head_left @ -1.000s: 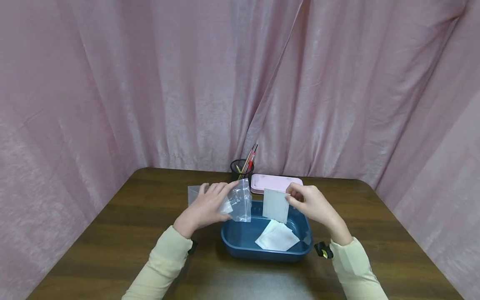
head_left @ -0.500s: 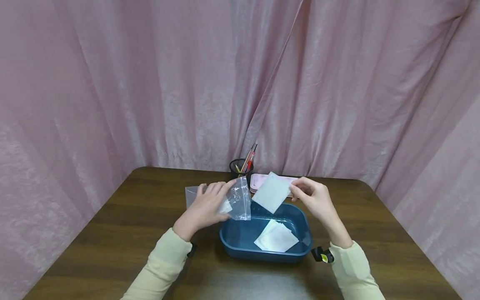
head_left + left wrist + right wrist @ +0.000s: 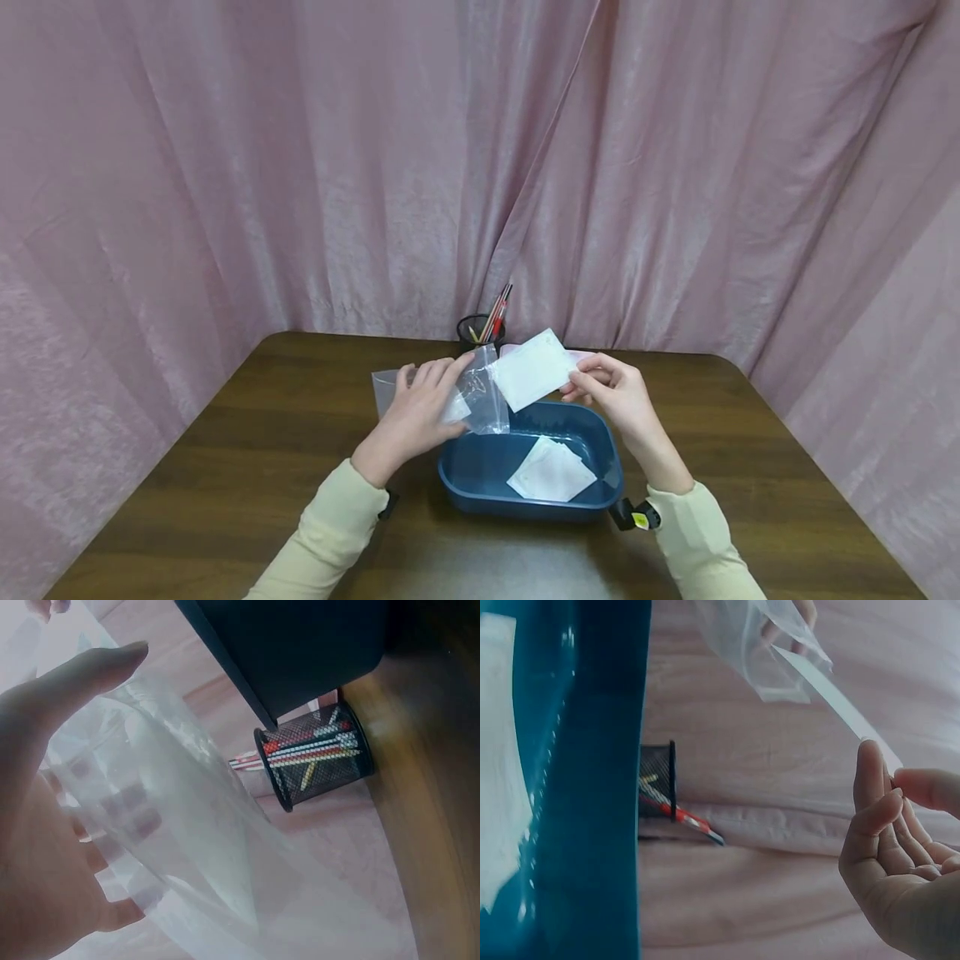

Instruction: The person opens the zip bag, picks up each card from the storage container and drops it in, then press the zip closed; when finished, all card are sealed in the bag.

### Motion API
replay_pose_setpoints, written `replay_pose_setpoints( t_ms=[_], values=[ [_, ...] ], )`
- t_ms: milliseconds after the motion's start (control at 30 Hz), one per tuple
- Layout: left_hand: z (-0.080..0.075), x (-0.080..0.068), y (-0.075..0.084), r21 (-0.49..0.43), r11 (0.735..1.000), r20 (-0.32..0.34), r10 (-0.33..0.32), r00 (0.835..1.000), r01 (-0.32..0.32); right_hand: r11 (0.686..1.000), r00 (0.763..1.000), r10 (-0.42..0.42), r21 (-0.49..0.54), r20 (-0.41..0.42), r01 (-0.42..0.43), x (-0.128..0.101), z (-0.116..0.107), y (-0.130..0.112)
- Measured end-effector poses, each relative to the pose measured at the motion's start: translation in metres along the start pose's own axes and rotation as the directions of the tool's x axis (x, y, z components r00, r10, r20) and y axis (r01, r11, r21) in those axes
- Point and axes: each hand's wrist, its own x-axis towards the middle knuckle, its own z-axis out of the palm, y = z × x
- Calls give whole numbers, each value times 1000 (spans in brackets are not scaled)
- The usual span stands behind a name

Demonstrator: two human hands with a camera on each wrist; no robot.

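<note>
Pink curtain (image 3: 300,167) hangs in folds behind and on both sides, closing off space. Dark brown wooden table (image 3: 247,467) with rounded far corners fills lower view, woodgrain visible. Light even, soft sheen on curtain folds, faint glare on tabletop near front edge.

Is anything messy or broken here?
Nothing looks broken or spilled. The white sheets in the blue tub lie slightly fanned, not squared. The pens lean in their cup.

left hand (image 3: 420,408) fingers spread, right hand (image 3: 611,392) pinching (raised)
</note>
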Motion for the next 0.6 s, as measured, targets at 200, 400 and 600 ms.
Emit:
replay_pose_setpoints(
  t_ms=[200,400,600],
  values=[
    [2,-1,6,-9,1000,-57,-2,998,2,995,998,55,76,44,-58,-2,8,3],
    [3,-1,9,-13,1000,-106,-5,994,4,983,986,95,144,138,-115,-3,18,5],
    [3,-2,11,-19,1000,-121,-4,993,2,973,967,141,151,211,-175,-6,27,6]
  ],
)
